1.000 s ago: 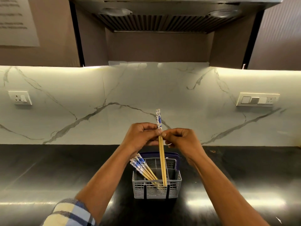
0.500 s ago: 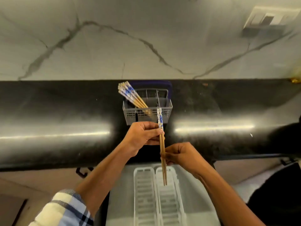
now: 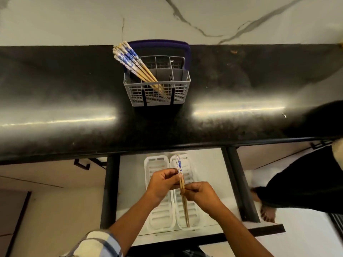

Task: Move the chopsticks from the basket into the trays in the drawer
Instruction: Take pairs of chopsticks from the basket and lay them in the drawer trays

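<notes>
A pair of wooden chopsticks (image 3: 182,190) with blue-and-white tops lies lengthwise over the right white tray (image 3: 194,217) in the open drawer (image 3: 209,175). My left hand (image 3: 163,182) pinches the pair near its patterned top. My right hand (image 3: 202,196) pinches it at the middle. The left white tray (image 3: 157,216) beside it holds nothing I can see. On the black counter stands the grey basket (image 3: 157,95) with a purple handle, and several more chopsticks (image 3: 133,62) lean out of its left side.
The black counter (image 3: 55,101) overhangs the drawer's back. The drawer's dark front rail (image 3: 259,231) runs below the trays. A person's dark clothing and bare foot (image 3: 267,212) are at the right. Marble wall (image 3: 74,19) behind the basket.
Both hands have carried the chopstick pair from above the basket down over the counter edge to the right tray in the drawer. The view has tilted downward.
</notes>
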Motion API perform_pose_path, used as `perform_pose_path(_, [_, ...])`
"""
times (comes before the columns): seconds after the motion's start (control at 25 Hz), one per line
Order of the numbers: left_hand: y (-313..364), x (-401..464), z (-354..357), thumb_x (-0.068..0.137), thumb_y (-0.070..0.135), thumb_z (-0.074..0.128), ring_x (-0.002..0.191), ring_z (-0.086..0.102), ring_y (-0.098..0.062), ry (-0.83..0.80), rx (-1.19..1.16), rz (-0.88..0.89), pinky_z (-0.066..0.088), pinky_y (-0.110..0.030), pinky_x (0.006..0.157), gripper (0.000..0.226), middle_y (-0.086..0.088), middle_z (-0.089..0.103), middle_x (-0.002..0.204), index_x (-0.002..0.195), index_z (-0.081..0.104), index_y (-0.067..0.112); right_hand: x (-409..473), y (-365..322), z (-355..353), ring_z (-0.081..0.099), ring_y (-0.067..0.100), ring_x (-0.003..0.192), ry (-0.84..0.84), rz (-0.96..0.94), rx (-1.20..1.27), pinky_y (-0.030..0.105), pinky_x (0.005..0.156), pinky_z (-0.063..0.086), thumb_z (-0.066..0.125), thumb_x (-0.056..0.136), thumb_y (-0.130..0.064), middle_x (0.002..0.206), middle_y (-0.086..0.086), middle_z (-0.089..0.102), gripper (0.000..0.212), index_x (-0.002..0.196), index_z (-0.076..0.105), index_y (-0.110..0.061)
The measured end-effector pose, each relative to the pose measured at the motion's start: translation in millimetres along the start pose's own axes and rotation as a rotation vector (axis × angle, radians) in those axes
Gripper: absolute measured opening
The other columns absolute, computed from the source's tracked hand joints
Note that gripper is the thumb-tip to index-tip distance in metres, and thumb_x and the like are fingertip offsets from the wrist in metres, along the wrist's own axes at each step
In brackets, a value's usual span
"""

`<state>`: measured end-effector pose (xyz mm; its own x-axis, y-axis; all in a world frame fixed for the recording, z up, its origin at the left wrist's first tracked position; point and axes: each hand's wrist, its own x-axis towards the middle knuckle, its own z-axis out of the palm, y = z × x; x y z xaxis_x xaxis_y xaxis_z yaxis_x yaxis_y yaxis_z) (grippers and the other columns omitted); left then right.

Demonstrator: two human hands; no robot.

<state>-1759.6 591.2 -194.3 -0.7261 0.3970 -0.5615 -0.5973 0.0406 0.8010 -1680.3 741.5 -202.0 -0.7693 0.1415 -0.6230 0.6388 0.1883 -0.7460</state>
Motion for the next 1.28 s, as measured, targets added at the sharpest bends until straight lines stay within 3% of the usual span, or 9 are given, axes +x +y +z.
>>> perform_pose_path(0.16, [-14.3, 17.2, -1.1, 0.089, 0.0, 0.066, 0.08, 0.073, -0.023, 0.032, 0.015, -0.072, 0.061, -0.028, 0.071, 0.019, -0.02, 0.074, 0.095, 0.107, 0.07, -0.006, 20.6, 13.4, 4.3, 0.072, 0.03, 0.084, 0.029, 0.043, 0.01, 0.043, 0.086, 0.059, 0.071, 0.088, -0.012, 0.084, 0.009, 0.078, 0.01, 0.093, 0.08, -0.012])
perform_pose_path(0.28, [-18.6, 29.6, -3.0, 0.09, 0.002, 0.067, 0.082, 0.073, -0.023, 0.062, 0.079, -0.146, 0.062, -0.027, 0.072, 0.021, -0.017, 0.074, 0.097, 0.11, 0.069, -0.003, 36.1, 25.1, 10.6, 0.068, 0.025, 0.072, 0.052, 0.103, -0.014, 0.048, 0.084, 0.059, 0.074, 0.085, -0.016, 0.081, 0.015, 0.076, 0.007, 0.085, 0.08, -0.012])
perform_pose_path(0.4, [-19.9, 39.3, -6.6, 0.092, 0.007, 0.064, 0.083, 0.073, -0.025, 0.205, 0.216, -0.15, 0.062, -0.032, 0.076, 0.016, -0.014, 0.075, 0.093, 0.106, 0.071, 0.004, 49.6, 36.3, 21.3, 0.068, 0.024, 0.065, 0.113, 0.184, -0.091, 0.049, 0.077, 0.06, 0.075, 0.081, -0.023, 0.072, 0.013, 0.074, 0.015, 0.07, 0.077, -0.012])
perform_pose_path(0.48, [-20.9, 43.0, -11.1, 0.092, 0.01, 0.063, 0.074, 0.073, -0.025, 0.318, 0.293, -0.128, 0.063, -0.037, 0.074, 0.014, -0.012, 0.075, 0.082, 0.1, 0.073, 0.006, 56.0, 38.7, 29.3, 0.072, 0.03, 0.067, 0.161, 0.228, -0.13, 0.047, 0.072, 0.061, 0.072, 0.08, -0.017, 0.07, 0.015, 0.073, 0.017, 0.066, 0.076, -0.007])
perform_pose_path(0.68, [-32.3, 42.5, -17.7, 0.088, 0.013, 0.069, 0.075, 0.073, -0.026, 0.333, 0.468, -0.19, 0.063, -0.039, 0.072, 0.016, -0.01, 0.075, 0.087, 0.102, 0.075, 0.009, 71.9, 32.0, 48.7, 0.07, 0.034, 0.068, 0.143, 0.254, -0.213, 0.045, 0.068, 0.062, 0.061, 0.077, -0.003, 0.067, 0.018, 0.068, 0.017, 0.074, 0.074, 0.007])
perform_pose_path(1.0, [-33.9, 44.1, -16.9, 0.084, 0.014, 0.075, 0.073, 0.074, -0.025, 0.303, 0.499, -0.244, 0.063, -0.037, 0.07, 0.022, -0.012, 0.075, 0.086, 0.105, 0.074, 0.007, 86.8, 35.5, 59.7, 0.072, 0.037, 0.082, 0.193, 0.346, -0.259, 0.046, 0.073, 0.062, 0.064, 0.081, -0.014, 0.087, 0.02, 0.074, 0.017, 0.082, 0.073, 0.0])
perform_pose_path(1.28, [-34.6, 47.7, -19.7, 0.083, 0.014, 0.077, 0.07, 0.073, -0.022, 0.301, 0.487, -0.261, 0.063, -0.036, 0.071, 0.023, -0.011, 0.076, 0.086, 0.105, 0.075, 0.007, 87.2, 35.0, 68.2, 0.07, 0.03, 0.093, 0.252, 0.313, -0.491, 0.032, 0.076, 0.056, 0.06, 0.089, -0.015, 0.101, 0.013, 0.073, 0.019, 0.099, 0.072, -0.004])
